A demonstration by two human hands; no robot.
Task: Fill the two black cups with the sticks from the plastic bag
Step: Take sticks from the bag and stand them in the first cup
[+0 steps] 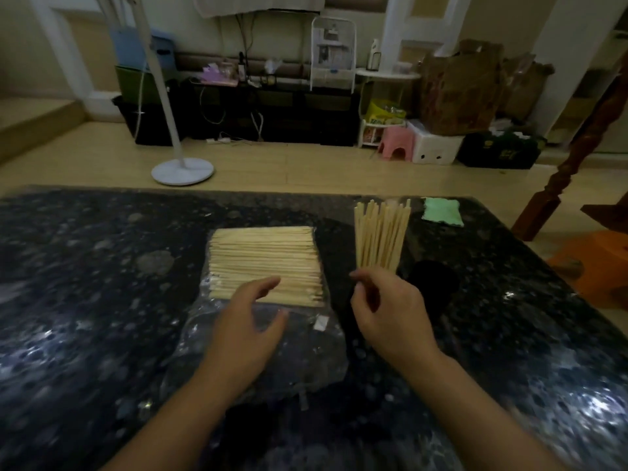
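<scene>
Plainly the filling step is under way on the dark speckled table (85,266). The plastic bag (265,334) lies at centre, its pale sticks (265,260) stacked flat in its far end. The left hand (248,321) hovers over them, fingers relaxed, holding nothing. The right hand (387,311) pinches an upright bundle (380,232); any cup beneath is hidden. One empty black cup (433,277) stands just beside. Next, I judge: seat this bundle, then draw more.

left hand (249,321): fingers spread, relaxed, palm down; right hand (384,311): fingers curled, grip pinching sticks (380,232) upright
</scene>
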